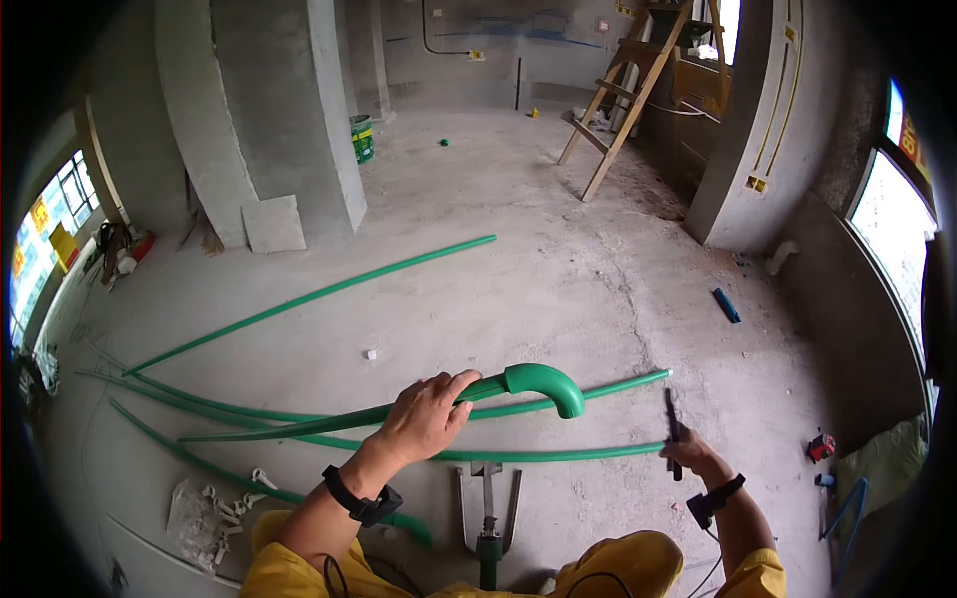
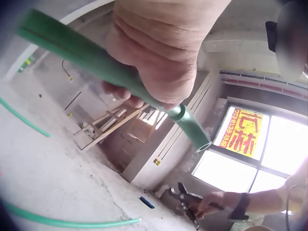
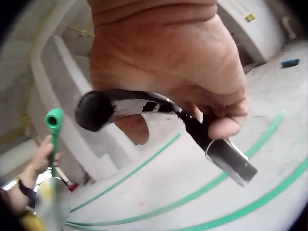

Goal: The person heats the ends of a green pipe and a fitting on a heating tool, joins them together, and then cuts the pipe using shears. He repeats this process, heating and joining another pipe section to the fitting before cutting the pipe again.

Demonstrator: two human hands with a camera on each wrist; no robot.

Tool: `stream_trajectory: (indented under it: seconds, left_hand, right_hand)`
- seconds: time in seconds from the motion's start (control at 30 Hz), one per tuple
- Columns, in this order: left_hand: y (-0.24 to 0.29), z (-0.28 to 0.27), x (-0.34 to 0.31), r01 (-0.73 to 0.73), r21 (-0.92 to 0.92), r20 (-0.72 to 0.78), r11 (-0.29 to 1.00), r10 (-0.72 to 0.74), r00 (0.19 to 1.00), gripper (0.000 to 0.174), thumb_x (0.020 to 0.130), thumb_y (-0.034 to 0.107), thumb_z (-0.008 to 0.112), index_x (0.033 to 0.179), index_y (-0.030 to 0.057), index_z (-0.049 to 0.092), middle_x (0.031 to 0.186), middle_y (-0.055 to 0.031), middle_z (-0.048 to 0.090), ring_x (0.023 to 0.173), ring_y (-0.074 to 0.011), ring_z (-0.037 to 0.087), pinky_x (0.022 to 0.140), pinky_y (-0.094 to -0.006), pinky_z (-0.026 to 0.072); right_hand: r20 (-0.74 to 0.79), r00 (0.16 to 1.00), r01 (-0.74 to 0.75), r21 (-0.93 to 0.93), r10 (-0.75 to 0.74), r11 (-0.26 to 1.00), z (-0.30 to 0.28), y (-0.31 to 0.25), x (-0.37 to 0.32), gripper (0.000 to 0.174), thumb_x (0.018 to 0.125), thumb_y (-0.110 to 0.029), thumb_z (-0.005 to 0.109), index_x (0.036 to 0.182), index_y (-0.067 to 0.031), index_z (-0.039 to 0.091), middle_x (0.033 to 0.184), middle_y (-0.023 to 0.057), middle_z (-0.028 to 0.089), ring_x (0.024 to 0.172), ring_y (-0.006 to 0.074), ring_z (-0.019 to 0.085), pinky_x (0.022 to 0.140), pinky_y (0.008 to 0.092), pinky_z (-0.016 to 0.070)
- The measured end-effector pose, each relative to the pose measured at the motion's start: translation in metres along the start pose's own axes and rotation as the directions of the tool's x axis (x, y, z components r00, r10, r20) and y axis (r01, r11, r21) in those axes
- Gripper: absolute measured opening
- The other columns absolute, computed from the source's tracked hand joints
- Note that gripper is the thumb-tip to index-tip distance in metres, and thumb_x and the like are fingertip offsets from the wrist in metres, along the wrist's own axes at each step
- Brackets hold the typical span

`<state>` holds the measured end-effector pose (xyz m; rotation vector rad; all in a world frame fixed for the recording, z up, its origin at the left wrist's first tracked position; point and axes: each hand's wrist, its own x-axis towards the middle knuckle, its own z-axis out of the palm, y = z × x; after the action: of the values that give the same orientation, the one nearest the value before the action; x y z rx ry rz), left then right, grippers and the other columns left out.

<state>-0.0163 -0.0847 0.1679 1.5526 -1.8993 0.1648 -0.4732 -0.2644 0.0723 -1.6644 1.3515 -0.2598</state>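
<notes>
L to R, head view unless noted.

- Window, far L, yellow/red stickers on panes.
- Clear bag, on floor, lower L; white fittings in and beside it.
- Floor pipes, green, approx. 4: upper pipe, straight, set at angle; two long curved ones, far pipe and near pipe, running L to R; short pipe, lower L, w/ bend at its near end.
- Panel, grey, leaning on column.
- Bucket, green, behind column.
- White bit, on floor, mid.
- L hand: grasping, fingers curled round held pipe, green, raised above floor pipes; elbow on its R end, curving down, open mouth visible in R wrist view.
- Metal fork, two outer prongs, green handle, low ctr. by person's yellow clothing.
- Ladder, wood, standing, back R.
- R hand: grasping black tool, jaws parted (L wrist view), handle across palm. Beside R end of near pipe; contact w/ it unclear.
- Blue piece, on floor, R.
- Red item, on floor, far R, near pale green sack.
</notes>
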Motion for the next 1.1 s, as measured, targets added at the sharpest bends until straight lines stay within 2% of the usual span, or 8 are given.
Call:
stream_trajectory:
  seconds: [0.07,0.17,0.23,0.33,0.53,0.8,1.03,1.1]
  left_hand:
    - [0.006,-0.018,0.012,0.11,-0.126,0.144,0.986,-0.091,0.985,0.032,0.09,0.032,0.057,0.114,0.0115,0.056,0.082,-0.0146,0.064,0.074,-0.0343,0.063,0.064,-0.0421,0.051]
    - [0.001,-0.024,0.02,0.115,-0.193,0.124,0.974,-0.092,0.988,0.033,0.09,0.034,0.057,0.113,0.0094,0.057,0.086,-0.0143,0.065,0.078,-0.035,0.063,0.065,-0.0408,0.0509]
    - [0.0,-0.023,0.021,0.158,-0.246,0.145,0.956,-0.124,0.982,0.033,0.092,0.033,0.054,0.108,0.0047,0.056,0.089,-0.0154,0.064,0.08,-0.0368,0.062,0.065,-0.0415,0.0497]
    - [0.0,-0.009,0.016,0.104,-0.268,0.108,0.958,-0.077,0.991,0.031,0.093,0.032,0.052,0.102,0.0026,0.055,0.09,-0.0162,0.062,0.08,-0.0378,0.061,0.065,-0.0431,0.0483]
    - [0.005,-0.005,0.009,0.152,-0.334,0.245,0.93,-0.07,0.967,0.022,0.091,0.023,0.054,0.101,0.0034,0.055,0.09,-0.0165,0.063,0.079,-0.0375,0.062,0.065,-0.0434,0.0498]
    - [0.014,0.002,0.009,0.19,-0.347,0.278,0.919,-0.093,0.956,0.027,0.09,0.028,0.057,0.104,0.0059,0.057,0.091,-0.0159,0.064,0.081,-0.0371,0.062,0.066,-0.0432,0.0503]
    - [0.014,0.009,0.005,0.182,-0.341,0.246,0.922,-0.099,0.964,0.027,0.09,0.028,0.057,0.104,0.0059,0.057,0.092,-0.0162,0.064,0.083,-0.0376,0.062,0.066,-0.043,0.0501]
    - [0.015,0.009,0.004,0.189,-0.347,0.271,0.919,-0.094,0.958,0.026,0.09,0.027,0.057,0.104,0.0059,0.057,0.092,-0.0164,0.064,0.083,-0.0378,0.062,0.067,-0.0426,0.05]
  right_hand:
    - [0.282,0.959,0.055,-0.046,-0.04,0.997,0.025,-0.093,-0.012,0.022,0.073,-0.011,0.063,0.09,-0.0005,0.054,0.074,0.0053,0.055,0.063,0.0169,0.054,0.057,0.0324,0.0453]
    - [0.591,0.802,0.152,-0.066,-0.084,0.986,0.099,-0.171,-0.032,0.042,0.073,-0.014,0.062,0.111,-0.0012,0.05,0.089,0.0053,0.055,0.083,0.0163,0.054,0.071,0.0305,0.0462]
    - [0.458,0.859,0.266,-0.018,-0.229,0.964,0.154,-0.196,-0.052,0.058,0.073,-0.018,0.06,0.124,0.0056,0.043,0.085,0.0112,0.054,0.079,0.0212,0.051,0.071,0.0346,0.0441]
    - [0.233,0.877,0.442,-0.047,-0.42,0.896,0.199,-0.2,-0.057,0.088,0.067,-0.017,0.063,0.141,0.0047,0.022,0.119,0.0284,0.047,0.114,0.042,0.046,0.099,0.0412,0.0391]
    - [0.075,0.918,0.395,-0.106,-0.388,0.913,0.202,-0.21,-0.068,0.092,0.065,-0.012,0.064,0.144,-0.0011,0.018,0.122,0.0255,0.043,0.114,0.0417,0.045,0.097,0.0425,0.0408]
    - [0.065,0.84,0.542,-0.151,-0.539,0.827,0.203,-0.198,-0.063,0.092,0.065,-0.013,0.061,0.143,0.0048,0.016,0.116,0.027,0.042,0.104,0.0413,0.05,0.088,0.0423,0.046]
    - [0.153,0.882,0.463,-0.102,-0.446,0.88,0.198,-0.205,-0.067,0.089,0.067,-0.014,0.06,0.141,0.0079,0.016,0.117,0.0303,0.042,0.112,0.0448,0.044,0.097,0.0422,0.0411]
    - [0.105,0.864,0.503,-0.143,-0.492,0.853,0.202,-0.198,-0.064,0.094,0.064,-0.015,0.062,0.144,0.0046,0.014,0.113,0.0269,0.043,0.101,0.0432,0.05,0.087,0.0432,0.0459]
